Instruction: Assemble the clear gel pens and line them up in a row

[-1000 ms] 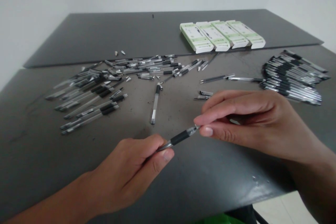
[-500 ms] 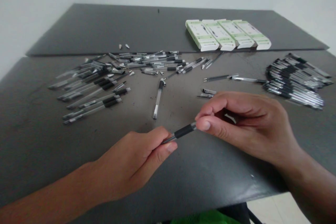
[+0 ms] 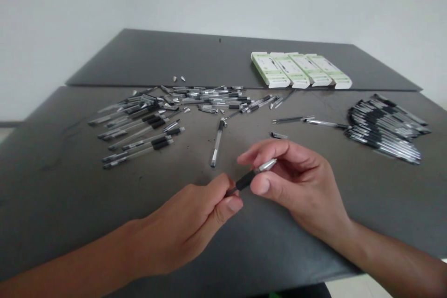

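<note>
My left hand (image 3: 190,216) is closed around the clear barrel of a gel pen (image 3: 245,180), thumb on top, with the black rubber grip sticking out to the right. A silver cone tip (image 3: 267,165) sits on the pen's upper end, pointing up and right. My right hand (image 3: 303,184) curls loosely round that end, its thumb against the pen near the grip and its fingers behind the tip. Just beyond the right hand lies a black-clipped pen cap (image 3: 279,135). A single pen (image 3: 217,143) without a cone tip lies beyond the left hand.
Capless pens (image 3: 138,151) lie fanned at the left, beside a heap of pen parts (image 3: 213,98) at the middle. Several finished-looking pens (image 3: 387,125) are piled at right. Loose refills (image 3: 291,120) lie between. Flattened green-white boxes (image 3: 279,70) rest on the far table panel (image 3: 174,53).
My right hand has shifted left and loosened from its pinch, so the silver cone tip now shows. My left hand still grips the pen. The view has tilted upward.
</note>
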